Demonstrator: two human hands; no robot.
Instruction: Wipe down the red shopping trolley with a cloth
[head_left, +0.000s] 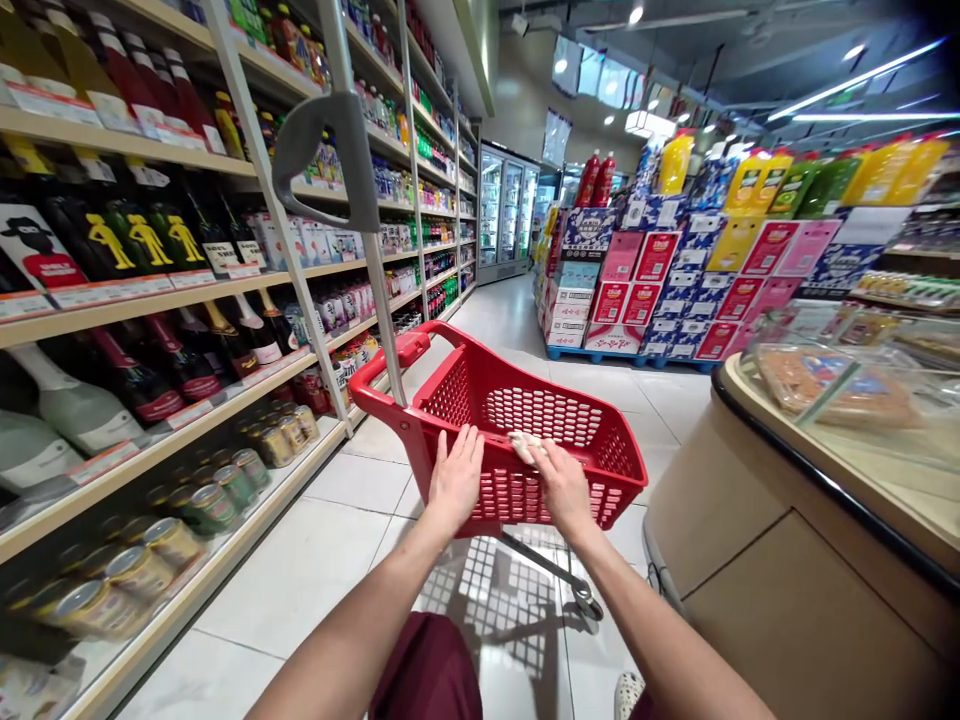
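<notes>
A red plastic shopping cart [420,430] with perforated walls stands in front of me, side-on, its basket showing nothing inside. My left hand [457,470] lies on the near rim with its fingers stretched out. To the right, my right hand [561,485] presses a crumpled white cloth [525,442] against the same rim; its fingers bend over the edge and their tips are partly hidden. From the cart's left end rises a metal pole [386,320] carrying a grey loop handle [364,165].
Shelves of bottles and cans [225,290] run along the left. A rounded beige counter [757,530] holding a packaged food tray [832,375] is close on the right. Stacked drink cartons [637,285] stand ahead, with glass-door fridges [506,210] behind. White floor tiles [330,545] surround the cart.
</notes>
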